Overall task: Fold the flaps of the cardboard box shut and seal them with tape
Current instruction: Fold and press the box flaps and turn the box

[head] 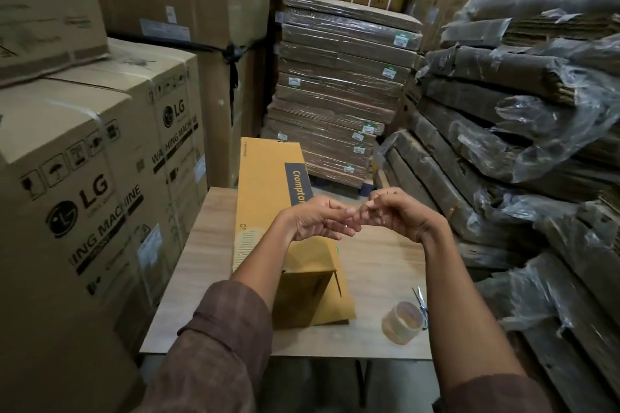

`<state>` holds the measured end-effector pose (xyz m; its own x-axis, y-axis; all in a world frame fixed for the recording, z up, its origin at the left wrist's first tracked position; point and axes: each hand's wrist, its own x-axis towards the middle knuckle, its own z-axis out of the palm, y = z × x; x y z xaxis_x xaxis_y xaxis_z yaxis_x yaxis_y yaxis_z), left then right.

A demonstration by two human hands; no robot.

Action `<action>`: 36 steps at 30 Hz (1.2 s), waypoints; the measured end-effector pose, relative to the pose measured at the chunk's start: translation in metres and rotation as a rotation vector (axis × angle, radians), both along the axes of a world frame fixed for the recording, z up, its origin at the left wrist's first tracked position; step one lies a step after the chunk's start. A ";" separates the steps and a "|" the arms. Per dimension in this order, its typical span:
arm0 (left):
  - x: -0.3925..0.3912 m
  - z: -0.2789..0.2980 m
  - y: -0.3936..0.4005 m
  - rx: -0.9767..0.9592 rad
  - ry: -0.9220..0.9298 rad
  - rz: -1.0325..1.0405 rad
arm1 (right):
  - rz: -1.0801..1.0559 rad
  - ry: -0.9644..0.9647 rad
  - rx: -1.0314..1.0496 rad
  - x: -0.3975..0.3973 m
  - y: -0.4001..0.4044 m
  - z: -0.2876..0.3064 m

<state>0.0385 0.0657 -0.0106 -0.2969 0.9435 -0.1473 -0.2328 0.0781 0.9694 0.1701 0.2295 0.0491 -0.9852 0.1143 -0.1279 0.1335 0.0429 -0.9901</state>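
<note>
- A storeroom stacked with large printed cartons [100,198] and plastic-wrapped flat cardboard [503,131] surrounds a pale wood-grain table [375,265].
- The long yellow cardboard box [265,188] lies lengthwise just beneath and beyond both hands; its near-end flaps [312,282] look partly folded, and no tape shows on them, so sealing seems still ahead.
- The left hand [315,223] and right hand [392,214] meet fingertip to fingertip above the box, fingers curled; whether they pinch anything, I cannot tell.
- A glossy tape roll [402,322] and scissors [421,302] lie below the right hand, untouched.

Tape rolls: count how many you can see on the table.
1. The tape roll stands on the table near its front right corner, beside the scissors; others could be hidden behind the yellow box.
</note>
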 end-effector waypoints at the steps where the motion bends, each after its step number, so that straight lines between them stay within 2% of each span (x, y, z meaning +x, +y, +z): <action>1: -0.001 -0.002 -0.005 0.008 -0.001 0.021 | -0.002 0.008 -0.014 -0.002 -0.004 -0.001; 16: -0.018 0.008 -0.047 0.026 -0.030 0.164 | 0.085 -0.026 0.006 -0.028 -0.006 0.002; 19: -0.021 0.007 -0.059 -0.019 0.029 0.206 | 0.122 -0.133 0.113 -0.036 -0.010 0.001; 22: -0.025 0.001 -0.072 -0.145 0.115 0.278 | 0.151 -0.321 0.288 -0.046 -0.018 -0.008; 25: -0.031 -0.010 -0.089 -0.267 0.121 0.344 | 0.231 -0.472 0.449 -0.061 -0.030 -0.021; 29: -0.031 -0.022 -0.113 -0.379 0.104 0.436 | 0.272 -0.519 0.533 -0.080 -0.051 -0.036; 36: -0.011 -0.038 -0.143 -0.364 0.293 0.706 | 0.371 -0.559 0.541 -0.092 -0.081 -0.072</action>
